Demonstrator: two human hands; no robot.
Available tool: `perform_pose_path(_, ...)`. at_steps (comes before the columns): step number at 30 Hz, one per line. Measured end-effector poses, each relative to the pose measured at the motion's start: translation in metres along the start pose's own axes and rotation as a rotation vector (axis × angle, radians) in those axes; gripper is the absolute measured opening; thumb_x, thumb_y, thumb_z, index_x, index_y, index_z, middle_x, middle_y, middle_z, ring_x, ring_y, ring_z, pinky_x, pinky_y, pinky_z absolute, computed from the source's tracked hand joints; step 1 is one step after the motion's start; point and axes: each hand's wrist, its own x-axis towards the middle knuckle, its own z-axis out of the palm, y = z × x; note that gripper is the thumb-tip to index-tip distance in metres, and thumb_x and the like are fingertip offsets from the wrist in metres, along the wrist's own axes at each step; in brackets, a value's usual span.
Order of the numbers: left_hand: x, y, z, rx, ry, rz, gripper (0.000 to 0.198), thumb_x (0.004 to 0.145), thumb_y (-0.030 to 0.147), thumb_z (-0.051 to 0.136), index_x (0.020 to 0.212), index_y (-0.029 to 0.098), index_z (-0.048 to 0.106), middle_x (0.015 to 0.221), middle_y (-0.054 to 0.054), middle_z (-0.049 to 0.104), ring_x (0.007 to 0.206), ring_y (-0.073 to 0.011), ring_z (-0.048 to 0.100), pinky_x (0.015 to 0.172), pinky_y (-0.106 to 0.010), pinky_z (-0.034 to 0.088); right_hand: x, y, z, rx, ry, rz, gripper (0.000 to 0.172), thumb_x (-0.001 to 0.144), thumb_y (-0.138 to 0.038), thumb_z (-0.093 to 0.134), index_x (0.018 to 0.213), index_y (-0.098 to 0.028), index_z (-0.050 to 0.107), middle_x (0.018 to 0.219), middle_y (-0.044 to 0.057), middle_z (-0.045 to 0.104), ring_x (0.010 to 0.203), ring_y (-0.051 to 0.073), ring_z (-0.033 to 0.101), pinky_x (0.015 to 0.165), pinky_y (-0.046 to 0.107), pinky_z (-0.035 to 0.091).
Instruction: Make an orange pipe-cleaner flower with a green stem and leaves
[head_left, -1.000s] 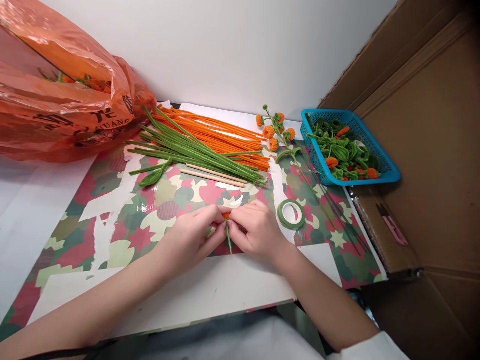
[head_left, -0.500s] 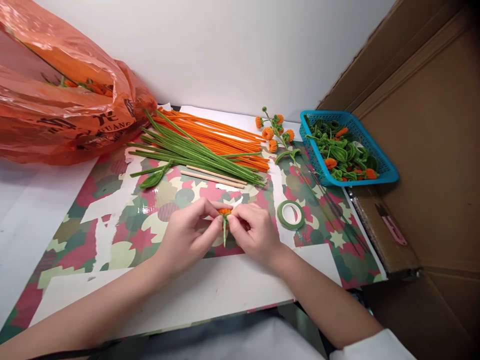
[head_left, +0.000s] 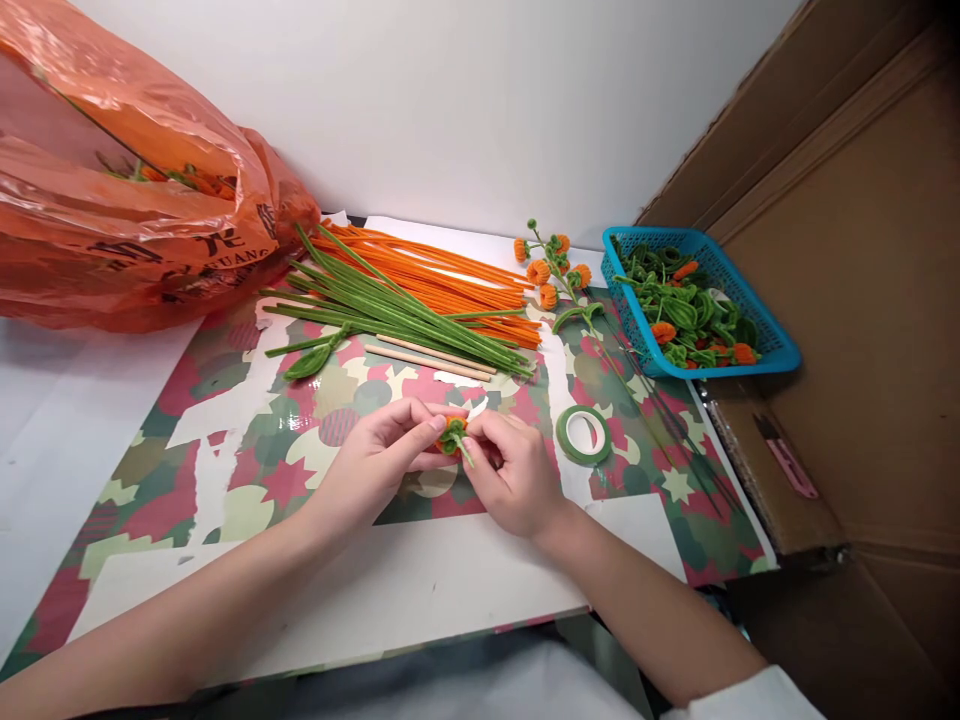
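Observation:
A small orange flower with a green centre and a short green stem is held between both hands above the patterned table cover. My left hand grips its orange edge with thumb and fingers. The thumb and index finger of my right hand pinch it at the right side, by the green part and stem. Beyond the hands lie two thin wooden sticks, a bundle of green fuzzy stems and orange fuzzy stems. A roll of green tape is right of my right hand.
An orange plastic bag stands at the back left. A branch with orange blooms lies at the back, beside a blue basket of green and orange pieces. A pink cutter rests on cardboard at the right. One green leaf lies left.
The flower has tipped, so its green underside now faces the camera and the stem points down to the right. My left thumb has moved onto its edge. The whole view has shifted slightly.

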Motion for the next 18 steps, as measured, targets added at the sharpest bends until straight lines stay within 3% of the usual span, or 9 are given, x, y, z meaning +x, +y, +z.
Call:
perform_pose_path(5,0.0,0.005,-0.004,0.043,-0.018,-0.106,0.026,0.078,0.037,0.069,0.077,0.02,0.048,0.06,0.008,0.054,0.053,-0.0122,0.063,0.054,-0.023,0.054,0.003,0.004,-0.006,-0.023,-0.058,-0.111,0.021,0.085,-0.018,0.043,0.065,-0.021,0.039,0.057,-0.005,0.042,0.054,0.011,0.038,0.061,0.027,0.031)
perform_pose_path(10,0.001,0.009,-0.006,0.152,-0.251,-0.02,0.022,0.079,0.03,0.07,0.092,0.02,0.055,0.067,0.003,0.063,0.056,-0.0095,0.06,0.051,-0.017,0.047,0.007,0.004,-0.013,-0.087,-0.112,-0.227,0.02,0.086,-0.016,0.041,0.066,-0.021,0.041,0.059,-0.004,0.046,0.056,0.012,0.041,0.063,0.028,0.031)
perform_pose_path(14,0.003,0.007,-0.005,0.11,-0.116,0.007,0.021,0.081,0.032,0.07,0.09,0.019,0.056,0.072,0.001,0.067,0.062,-0.0103,0.064,0.057,-0.019,0.052,0.006,0.0,-0.013,-0.076,-0.003,-0.11,0.02,0.085,-0.022,0.046,0.066,-0.021,0.04,0.057,-0.005,0.044,0.053,0.011,0.039,0.06,0.027,0.032)
perform_pose_path(18,0.003,0.002,-0.002,0.03,-0.049,0.073,0.023,0.078,0.03,0.073,0.085,0.018,0.055,0.079,0.0,0.068,0.07,-0.012,0.067,0.065,-0.021,0.057,0.002,-0.001,-0.007,-0.085,-0.001,-0.039,0.021,0.081,-0.024,0.051,0.064,-0.021,0.039,0.052,-0.006,0.041,0.049,0.01,0.039,0.057,0.025,0.03)
